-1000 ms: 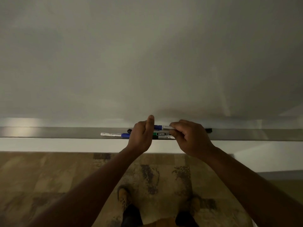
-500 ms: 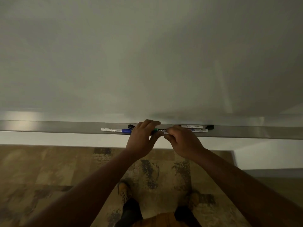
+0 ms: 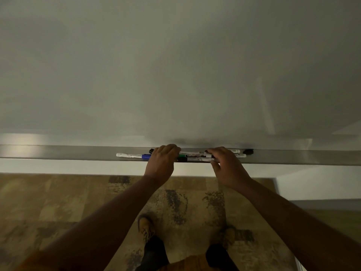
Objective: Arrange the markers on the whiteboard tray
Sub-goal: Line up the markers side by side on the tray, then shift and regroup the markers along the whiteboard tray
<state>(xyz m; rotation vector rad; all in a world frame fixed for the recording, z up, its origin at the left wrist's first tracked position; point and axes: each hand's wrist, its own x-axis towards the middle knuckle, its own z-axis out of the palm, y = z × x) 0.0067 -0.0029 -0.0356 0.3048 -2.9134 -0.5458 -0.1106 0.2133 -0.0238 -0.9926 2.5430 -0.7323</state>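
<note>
A long metal whiteboard tray runs across the view under the whiteboard. Three markers lie side by side at its middle: a white one, a green one and a dark one with a white label. My left hand curls its fingers over their left ends. My right hand holds their right ends, fingers on top and thumb at the tray's front edge. A blue-capped marker lies to the left. Two more markers lie to the right, partly hidden by my right hand.
A small black piece sits on the tray at the right end of the markers. Below the tray is a white wall strip, then patterned carpet with my feet. A white wall corner stands at the lower right.
A blue marker held above the tray a second ago is down out of sight. My hands have spread apart along the tray, uncovering the three markers between them.
</note>
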